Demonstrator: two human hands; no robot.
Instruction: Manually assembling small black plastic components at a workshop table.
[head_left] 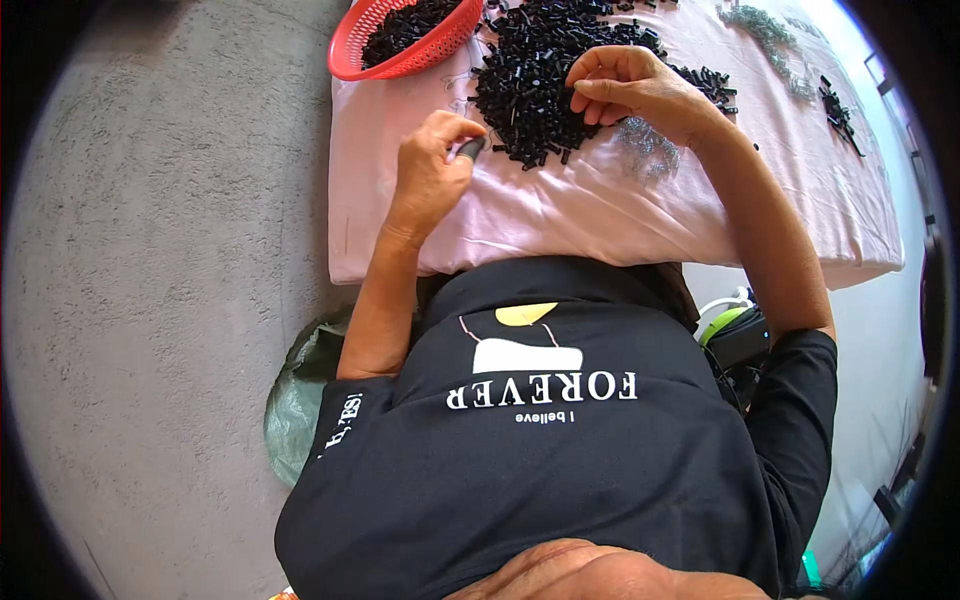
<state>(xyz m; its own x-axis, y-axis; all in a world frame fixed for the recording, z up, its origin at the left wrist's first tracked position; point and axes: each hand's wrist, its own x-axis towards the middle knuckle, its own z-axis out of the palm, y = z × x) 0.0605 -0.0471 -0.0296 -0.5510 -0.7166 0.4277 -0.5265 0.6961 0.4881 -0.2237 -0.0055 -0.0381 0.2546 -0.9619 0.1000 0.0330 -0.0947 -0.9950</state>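
A heap of small black cylindrical parts [535,75] spreads over the pink cloth on the table. At the heap's near left edge is my left hand [432,165], its fingers curled in toward the thumb. Something dark grey shows at that thumb, either a cover or a held piece; I cannot tell which. My right hand [645,92] is over the heap's right side with thumb and fingertips drawn together. Whatever it may pinch is too small or hidden. Just below this hand lies a small pile of fine silvery pieces [648,150].
A red perforated basket [430,52] of black parts stands at the table's far left. More silvery pieces [765,35] and a few black parts [838,110] lie to the right. The pink cloth [590,215] drapes over the near edge. A greenish plastic bag [290,415] sits on the floor.
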